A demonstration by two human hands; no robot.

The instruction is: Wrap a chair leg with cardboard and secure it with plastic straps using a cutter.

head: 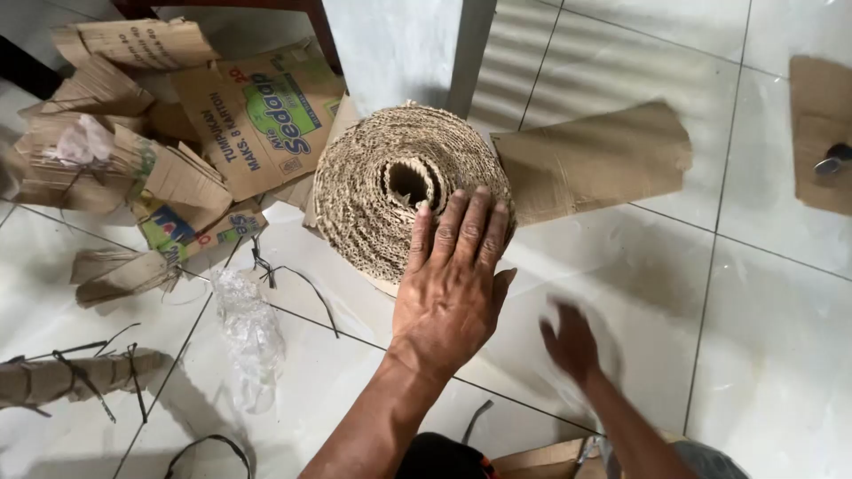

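Note:
A thick roll of corrugated cardboard lies on the white tiled floor with its spiral end facing up. My left hand rests flat on the roll's near right side, fingers spread over its edge. A loose cardboard tail runs from the roll out to the right. My right hand hovers low over the floor to the right of the roll, blurred by motion, and holds nothing that I can see.
Flattened printed cartons and torn cardboard pile up at the back left. Crumpled clear plastic and black strings lie on the tiles. A tied cardboard bundle sits at the left edge; another cardboard sheet at the right.

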